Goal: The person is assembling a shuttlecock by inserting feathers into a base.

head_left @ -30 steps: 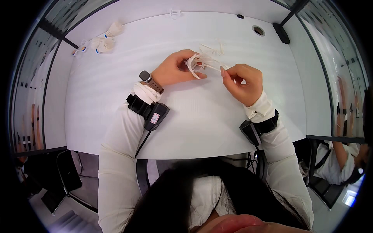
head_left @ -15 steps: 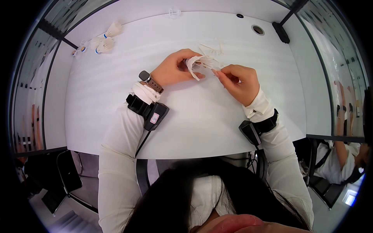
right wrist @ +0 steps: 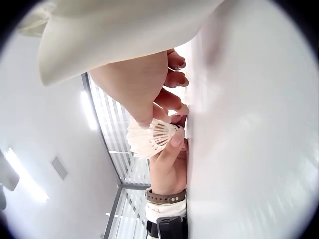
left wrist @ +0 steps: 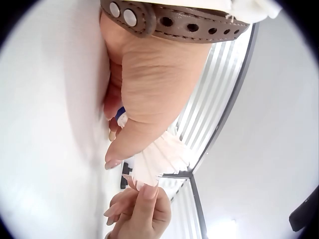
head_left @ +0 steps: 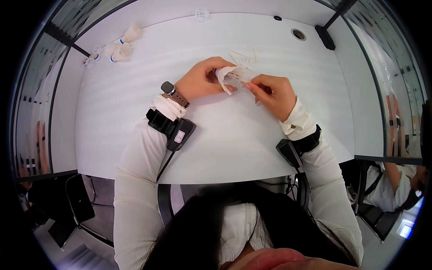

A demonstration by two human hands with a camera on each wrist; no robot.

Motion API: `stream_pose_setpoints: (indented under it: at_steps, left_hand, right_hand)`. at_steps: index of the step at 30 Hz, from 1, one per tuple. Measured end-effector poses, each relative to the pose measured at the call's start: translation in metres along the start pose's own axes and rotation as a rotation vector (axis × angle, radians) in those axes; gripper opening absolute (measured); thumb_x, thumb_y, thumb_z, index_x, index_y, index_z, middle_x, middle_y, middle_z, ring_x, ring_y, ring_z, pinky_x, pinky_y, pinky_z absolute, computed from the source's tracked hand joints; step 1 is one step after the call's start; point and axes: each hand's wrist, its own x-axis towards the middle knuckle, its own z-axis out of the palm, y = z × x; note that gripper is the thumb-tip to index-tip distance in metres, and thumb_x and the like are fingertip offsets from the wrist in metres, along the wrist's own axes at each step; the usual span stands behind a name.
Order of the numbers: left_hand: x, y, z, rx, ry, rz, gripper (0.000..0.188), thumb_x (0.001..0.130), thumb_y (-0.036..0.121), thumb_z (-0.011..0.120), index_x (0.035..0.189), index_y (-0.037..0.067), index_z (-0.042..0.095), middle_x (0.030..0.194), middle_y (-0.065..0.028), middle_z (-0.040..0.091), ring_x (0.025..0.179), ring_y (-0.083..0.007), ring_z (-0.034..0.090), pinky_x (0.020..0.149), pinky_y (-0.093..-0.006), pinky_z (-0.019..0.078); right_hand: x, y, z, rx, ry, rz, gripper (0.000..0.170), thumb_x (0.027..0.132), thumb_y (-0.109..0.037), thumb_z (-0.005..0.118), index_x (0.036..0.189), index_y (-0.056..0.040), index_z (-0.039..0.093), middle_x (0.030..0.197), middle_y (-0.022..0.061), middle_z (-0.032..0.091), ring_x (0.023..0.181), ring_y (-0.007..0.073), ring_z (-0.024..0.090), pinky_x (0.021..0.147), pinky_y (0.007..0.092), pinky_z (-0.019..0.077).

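A white feather shuttlecock [head_left: 225, 76] is held near its base by my left hand [head_left: 200, 80], above the table. Its skirt opens toward the right hand, and in the left wrist view the feathers [left wrist: 154, 162] look frayed at the rim. A bit of blue band shows behind the left thumb. My right hand [head_left: 275, 93] pinches at the rim of the skirt with thumb and forefinger. From the right wrist view, the shuttlecock [right wrist: 149, 138] shows its slim shafts fanning out beside the left thumb.
Thin white pieces [head_left: 245, 57] lie on the white table [head_left: 225, 139] just beyond the hands. Several shuttlecocks [head_left: 121, 53] are grouped at the back left. A clear plastic frame [head_left: 202, 16] stands at the back edge, and a round cable hole [head_left: 299, 35] is at the back right.
My right hand has moved left, closer to the shuttlecock's skirt. The clear ring seen in the skirt's mouth a second ago no longer shows. The left hand has stayed in place.
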Motion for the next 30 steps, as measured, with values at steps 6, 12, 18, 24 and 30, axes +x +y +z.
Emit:
stream_pose_setpoints:
  at_steps: [6, 12, 18, 24, 30]
  left_hand:
    - [-0.001, -0.002, 0.0, -0.009, -0.001, -0.023, 0.051, 0.075, 0.011, 0.084, 0.121, 0.005, 0.063, 0.108, -0.0016, 0.063, 0.096, -0.0103, 0.06, 0.079, -0.0248, 0.0519]
    - [-0.001, -0.001, -0.001, 0.013, -0.004, -0.018, 0.05, 0.075, 0.009, 0.083, 0.121, 0.005, 0.063, 0.108, -0.0013, 0.063, 0.096, -0.0103, 0.06, 0.079, -0.0249, 0.0521]
    - [0.0, -0.001, -0.001, 0.012, -0.01, -0.006, 0.049, 0.076, 0.008, 0.082, 0.121, 0.005, 0.063, 0.107, -0.0013, 0.063, 0.095, -0.0102, 0.06, 0.079, -0.0249, 0.0523]
    - [-0.001, 0.001, -0.002, 0.035, -0.025, -0.05, 0.05, 0.076, 0.002, 0.081, 0.123, 0.007, 0.063, 0.115, -0.0024, 0.063, 0.108, -0.0151, 0.06, 0.096, -0.0306, 0.0501]
    - [0.0, 0.002, -0.002, 0.071, -0.018, -0.07, 0.05, 0.076, 0.001, 0.081, 0.122, 0.006, 0.062, 0.116, -0.0034, 0.064, 0.107, -0.0157, 0.061, 0.095, -0.0309, 0.0504]
  right_hand:
    - [0.001, 0.001, 0.002, 0.058, -0.03, 0.038, 0.025, 0.094, -0.022, 0.067, 0.088, 0.0026, 0.067, 0.06, 0.0065, 0.059, 0.051, 0.0124, 0.056, 0.051, 0.0269, 0.0432]
    - [0.001, 0.001, 0.003, 0.105, -0.029, 0.066, 0.024, 0.095, -0.021, 0.065, 0.091, 0.0034, 0.067, 0.061, 0.0061, 0.059, 0.051, 0.0116, 0.056, 0.051, 0.0261, 0.0441]
    - [0.002, 0.002, 0.002, 0.075, -0.04, 0.049, 0.024, 0.095, -0.02, 0.065, 0.09, 0.0034, 0.067, 0.062, 0.0067, 0.06, 0.052, 0.0118, 0.058, 0.052, 0.0261, 0.0451]
    - [0.001, 0.0, 0.009, 0.067, 0.028, 0.06, 0.023, 0.095, -0.02, 0.065, 0.088, 0.0026, 0.068, 0.061, 0.0074, 0.061, 0.051, 0.0138, 0.059, 0.051, 0.0267, 0.0454]
    - [0.001, 0.001, 0.016, 0.017, 0.085, 0.06, 0.023, 0.094, -0.018, 0.064, 0.084, 0.0019, 0.068, 0.059, 0.0102, 0.061, 0.048, 0.0172, 0.059, 0.049, 0.0289, 0.044]
